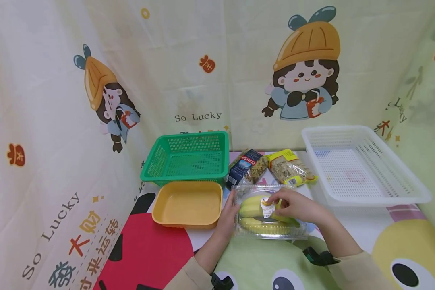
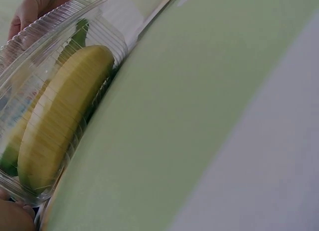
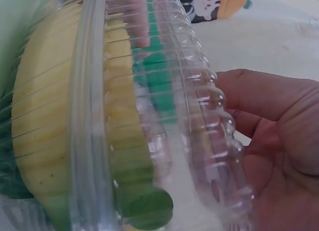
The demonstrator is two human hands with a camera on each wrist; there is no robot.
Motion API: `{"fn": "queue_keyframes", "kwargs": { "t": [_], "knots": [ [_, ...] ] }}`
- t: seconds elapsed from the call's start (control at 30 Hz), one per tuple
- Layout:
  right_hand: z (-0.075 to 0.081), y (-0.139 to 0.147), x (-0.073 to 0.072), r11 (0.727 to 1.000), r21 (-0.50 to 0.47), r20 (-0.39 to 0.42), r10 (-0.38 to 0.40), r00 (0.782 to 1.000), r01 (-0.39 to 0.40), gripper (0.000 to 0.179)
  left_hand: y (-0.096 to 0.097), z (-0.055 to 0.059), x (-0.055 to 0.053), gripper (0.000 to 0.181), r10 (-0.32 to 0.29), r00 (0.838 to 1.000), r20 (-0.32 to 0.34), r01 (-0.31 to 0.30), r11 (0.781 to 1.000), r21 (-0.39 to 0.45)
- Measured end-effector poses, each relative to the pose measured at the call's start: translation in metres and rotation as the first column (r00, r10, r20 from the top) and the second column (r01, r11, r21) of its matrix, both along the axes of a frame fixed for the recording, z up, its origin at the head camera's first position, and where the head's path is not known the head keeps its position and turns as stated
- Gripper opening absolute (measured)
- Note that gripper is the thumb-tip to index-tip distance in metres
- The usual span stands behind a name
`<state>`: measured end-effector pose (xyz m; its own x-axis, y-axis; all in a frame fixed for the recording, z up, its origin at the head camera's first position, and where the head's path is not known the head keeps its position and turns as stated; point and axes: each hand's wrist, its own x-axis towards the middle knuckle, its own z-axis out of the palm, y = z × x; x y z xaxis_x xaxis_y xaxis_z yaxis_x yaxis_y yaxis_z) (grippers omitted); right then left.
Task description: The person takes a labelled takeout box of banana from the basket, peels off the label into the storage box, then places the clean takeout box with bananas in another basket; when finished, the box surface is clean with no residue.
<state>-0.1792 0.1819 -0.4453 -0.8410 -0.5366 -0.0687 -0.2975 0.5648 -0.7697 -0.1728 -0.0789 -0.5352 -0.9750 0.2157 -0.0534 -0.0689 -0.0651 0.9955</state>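
Observation:
A clear plastic clamshell box (image 1: 301,233) of yellow-green bananas (image 1: 264,226) lies on the printed table cover in the head view, a white label (image 1: 267,208) on its lid. My left hand (image 1: 225,217) holds the box's left side; in the left wrist view only part of it shows, at the bottom left. Over the lid, my right hand (image 1: 297,205) touches the top beside the label with bent fingers. Seen from the right wrist, the ribbed lid (image 3: 199,116) stands between the bananas and that hand (image 3: 279,126).
Behind the box lie a dark-labelled AGNESI pack (image 1: 247,166) and a yellow-topped bag (image 1: 289,167). On the left stand a green basket (image 1: 188,177) and an orange-yellow tub (image 1: 188,220). A white basket (image 1: 378,200) stands at the right, against patterned curtains (image 1: 239,80).

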Motion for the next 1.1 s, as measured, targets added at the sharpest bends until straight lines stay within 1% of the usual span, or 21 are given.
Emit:
{"fn": "queue_keyframes", "kwargs": {
  "t": [0.1,0.27,0.33,0.63,0.83,1.1],
  "knots": [
    [-0.0009,-0.0006,-0.0021,1.0,0.024,-0.024,0.009,1.0,-0.009,0.02,0.0008,0.0004,0.0,0.06,0.001,1.0,-0.003,-0.001,1.0,0.005],
    [-0.0022,-0.0037,-0.0046,0.998,0.066,-0.071,0.007,0.997,-0.003,0.009,0.0011,-0.0002,0.001,0.061,0.004,1.0,0.012,-0.004,1.0,0.013],
    [-0.0024,-0.005,-0.0052,0.997,0.074,-0.07,0.001,0.998,0.005,0.008,0.0011,-0.0002,0.0014,0.061,0.004,1.0,0.019,-0.004,1.0,0.013],
    [-0.0011,-0.0067,-0.0062,0.997,0.082,-0.064,-0.005,0.998,0.01,0.008,0.001,-0.0025,-0.0005,0.061,0.005,1.0,0.014,-0.006,1.0,0.014],
    [-0.001,-0.005,-0.0058,0.999,0.033,-0.02,-0.015,1.0,0.015,0.005,0.001,-0.0036,-0.0012,0.061,-0.002,1.0,0.011,0.002,1.0,0.016],
    [0.0004,-0.0032,-0.0039,0.997,-0.061,0.091,-0.033,0.995,0.039,0.007,0.0009,-0.0043,-0.0025,0.061,0.008,1.0,0.007,-0.008,1.0,0.024]
  ]
}}
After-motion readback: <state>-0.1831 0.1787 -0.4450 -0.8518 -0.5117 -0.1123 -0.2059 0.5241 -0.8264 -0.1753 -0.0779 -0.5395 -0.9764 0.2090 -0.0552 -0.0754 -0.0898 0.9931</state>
